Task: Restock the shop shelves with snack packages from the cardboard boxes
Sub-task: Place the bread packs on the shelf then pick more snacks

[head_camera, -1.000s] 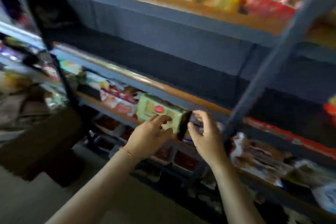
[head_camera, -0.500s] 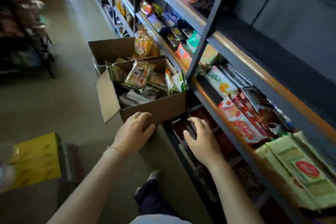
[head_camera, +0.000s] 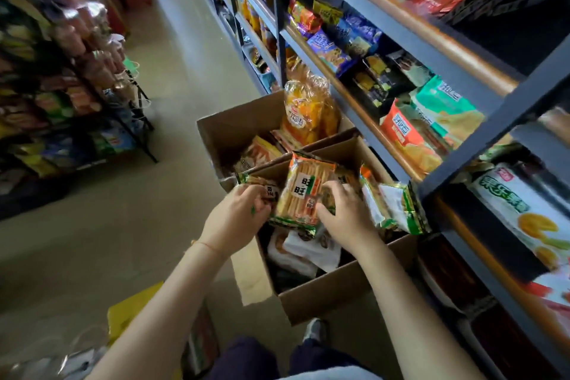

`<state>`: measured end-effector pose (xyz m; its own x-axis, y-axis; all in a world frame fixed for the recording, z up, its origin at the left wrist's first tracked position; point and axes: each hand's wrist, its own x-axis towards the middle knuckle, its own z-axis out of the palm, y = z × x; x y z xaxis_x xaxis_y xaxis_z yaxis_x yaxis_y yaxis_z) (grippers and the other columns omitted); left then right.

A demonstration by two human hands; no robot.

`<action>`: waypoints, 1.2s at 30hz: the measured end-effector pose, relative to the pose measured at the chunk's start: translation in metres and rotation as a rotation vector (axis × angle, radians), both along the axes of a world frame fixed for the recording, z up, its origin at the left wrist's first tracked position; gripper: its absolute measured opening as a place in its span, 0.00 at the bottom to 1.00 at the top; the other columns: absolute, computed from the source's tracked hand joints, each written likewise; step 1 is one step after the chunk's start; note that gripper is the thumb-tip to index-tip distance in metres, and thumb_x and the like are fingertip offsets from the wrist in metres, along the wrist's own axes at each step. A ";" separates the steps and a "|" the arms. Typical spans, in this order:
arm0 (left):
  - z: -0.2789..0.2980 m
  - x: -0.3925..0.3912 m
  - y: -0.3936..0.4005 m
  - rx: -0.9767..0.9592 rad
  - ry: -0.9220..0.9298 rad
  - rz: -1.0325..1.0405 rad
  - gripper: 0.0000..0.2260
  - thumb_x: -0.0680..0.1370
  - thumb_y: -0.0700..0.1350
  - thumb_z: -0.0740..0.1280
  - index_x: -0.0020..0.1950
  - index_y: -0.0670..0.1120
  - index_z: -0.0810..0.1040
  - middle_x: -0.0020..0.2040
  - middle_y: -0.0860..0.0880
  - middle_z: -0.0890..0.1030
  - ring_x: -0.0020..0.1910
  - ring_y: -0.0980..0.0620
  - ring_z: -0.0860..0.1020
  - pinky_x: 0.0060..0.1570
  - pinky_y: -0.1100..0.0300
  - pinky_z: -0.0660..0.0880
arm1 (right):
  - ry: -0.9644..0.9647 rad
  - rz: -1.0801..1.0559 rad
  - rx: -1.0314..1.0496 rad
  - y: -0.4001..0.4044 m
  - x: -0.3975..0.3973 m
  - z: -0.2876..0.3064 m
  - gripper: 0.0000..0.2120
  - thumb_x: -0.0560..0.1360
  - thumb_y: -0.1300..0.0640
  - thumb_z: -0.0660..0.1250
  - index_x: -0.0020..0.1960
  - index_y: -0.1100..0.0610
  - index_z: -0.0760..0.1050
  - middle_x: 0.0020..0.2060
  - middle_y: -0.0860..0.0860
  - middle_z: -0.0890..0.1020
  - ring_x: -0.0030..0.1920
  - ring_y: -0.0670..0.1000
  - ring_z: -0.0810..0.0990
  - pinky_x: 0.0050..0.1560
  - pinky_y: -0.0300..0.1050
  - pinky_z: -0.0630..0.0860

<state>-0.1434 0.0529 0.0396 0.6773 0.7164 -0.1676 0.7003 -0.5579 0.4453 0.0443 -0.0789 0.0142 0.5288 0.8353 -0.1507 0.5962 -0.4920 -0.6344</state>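
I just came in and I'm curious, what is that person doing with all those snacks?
A person is restocking a shop. Both hands are in the nearer cardboard box on the floor by the shelves. The left hand and right hand grip the two sides of a rice cracker packet, lifting it from among the other packets. A second open box with more snacks sits just behind. Nothing from this packet is on a shelf yet.
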 end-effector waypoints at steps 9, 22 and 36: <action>-0.078 0.066 0.184 -0.139 -0.052 0.033 0.28 0.81 0.51 0.66 0.79 0.49 0.63 0.73 0.47 0.70 0.70 0.44 0.72 0.64 0.50 0.73 | 0.129 -0.252 -0.139 0.182 0.062 -0.043 0.23 0.79 0.55 0.65 0.71 0.55 0.66 0.67 0.55 0.70 0.66 0.56 0.72 0.63 0.48 0.72; -0.142 0.120 0.333 -0.266 -0.096 -0.050 0.29 0.81 0.49 0.65 0.81 0.49 0.60 0.75 0.48 0.68 0.71 0.47 0.69 0.62 0.52 0.73 | 0.002 -0.701 -0.186 0.381 0.161 -0.096 0.38 0.73 0.44 0.71 0.77 0.56 0.61 0.73 0.57 0.69 0.73 0.60 0.68 0.74 0.59 0.63; -0.095 0.148 0.350 -0.384 -0.418 -0.072 0.49 0.68 0.71 0.72 0.81 0.56 0.55 0.80 0.51 0.63 0.79 0.51 0.60 0.77 0.39 0.58 | 0.425 -0.833 0.253 0.322 0.121 -0.022 0.11 0.76 0.41 0.68 0.55 0.44 0.77 0.56 0.43 0.80 0.60 0.49 0.77 0.67 0.53 0.72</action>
